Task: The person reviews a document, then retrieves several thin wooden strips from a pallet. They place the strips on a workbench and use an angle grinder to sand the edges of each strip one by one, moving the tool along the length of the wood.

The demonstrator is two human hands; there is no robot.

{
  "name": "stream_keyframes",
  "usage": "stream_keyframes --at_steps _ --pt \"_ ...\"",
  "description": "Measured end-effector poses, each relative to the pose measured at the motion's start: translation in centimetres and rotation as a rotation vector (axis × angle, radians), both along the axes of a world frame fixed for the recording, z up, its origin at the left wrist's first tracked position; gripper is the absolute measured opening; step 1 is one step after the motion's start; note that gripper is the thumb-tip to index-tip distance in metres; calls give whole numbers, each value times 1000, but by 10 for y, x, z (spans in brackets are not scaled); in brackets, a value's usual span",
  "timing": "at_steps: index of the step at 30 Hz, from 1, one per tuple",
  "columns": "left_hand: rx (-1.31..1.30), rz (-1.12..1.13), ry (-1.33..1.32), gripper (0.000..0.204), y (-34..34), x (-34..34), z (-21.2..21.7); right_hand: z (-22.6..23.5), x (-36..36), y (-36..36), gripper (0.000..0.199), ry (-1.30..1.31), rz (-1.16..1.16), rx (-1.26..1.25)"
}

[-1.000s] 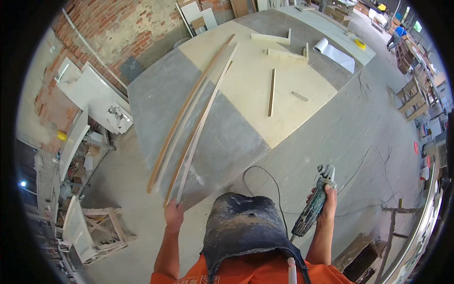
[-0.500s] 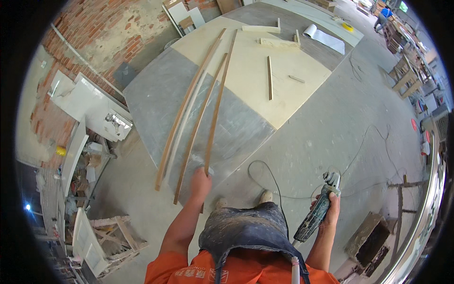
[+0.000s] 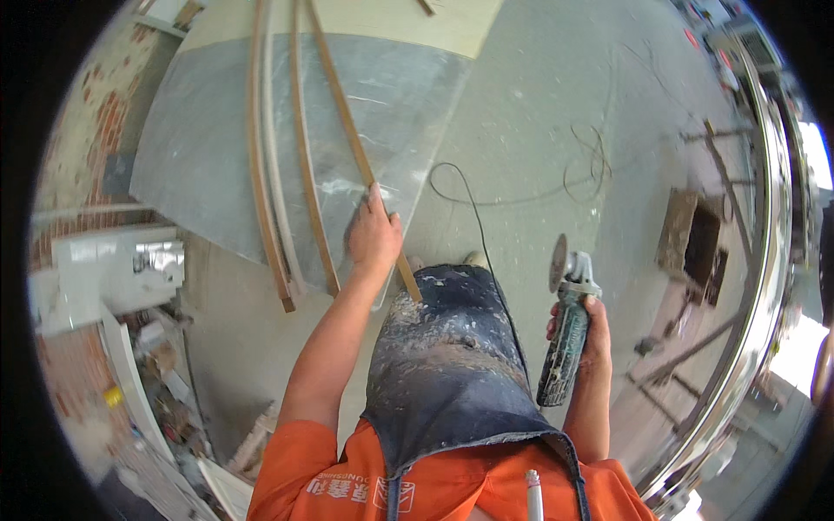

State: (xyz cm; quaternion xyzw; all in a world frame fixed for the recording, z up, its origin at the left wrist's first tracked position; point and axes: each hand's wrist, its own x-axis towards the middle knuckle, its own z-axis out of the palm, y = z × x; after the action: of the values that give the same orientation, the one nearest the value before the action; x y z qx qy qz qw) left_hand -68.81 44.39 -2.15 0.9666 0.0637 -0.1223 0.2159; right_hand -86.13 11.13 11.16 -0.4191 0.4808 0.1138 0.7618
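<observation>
My left hand is closed over a long narrow wooden strip, index finger lying along it. The strip's near end sticks out past my hand over the dusty dark apron; its far part lies across the grey tabletop. In my right hand is a green angle grinder, held by its body with the disc upward, apart from the strip. To the left lie another thin strip, a pale strip and a thicker brown strip, their near ends overhanging the table edge.
A dark cord loops over the floor beside the table. At right are a hollow box-like block and a metal frame. White panels and cluttered shelves stand at left by a brick wall.
The view has shifted closer to the table's near end. The strip in my left hand now slants, with its near end farther right over the apron. My right hand has turned the grinder more upright.
</observation>
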Motion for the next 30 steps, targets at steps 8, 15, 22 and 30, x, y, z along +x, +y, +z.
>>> stream_keyframes --at_steps 8,15,22,30 --pt "23 -311 -48 47 15 -19 -30 -57 -75 34 62 108 -58 246" --pt "95 -1098 -102 66 28 2 -14 -166 -99 66 53 191 39 554" --pt "199 -1357 -67 44 37 14 -52 -230 -82 105 58 55 129 713" --pt "129 -1564 -52 36 46 32 -61 -242 -99 149 50 -26 -56 995"
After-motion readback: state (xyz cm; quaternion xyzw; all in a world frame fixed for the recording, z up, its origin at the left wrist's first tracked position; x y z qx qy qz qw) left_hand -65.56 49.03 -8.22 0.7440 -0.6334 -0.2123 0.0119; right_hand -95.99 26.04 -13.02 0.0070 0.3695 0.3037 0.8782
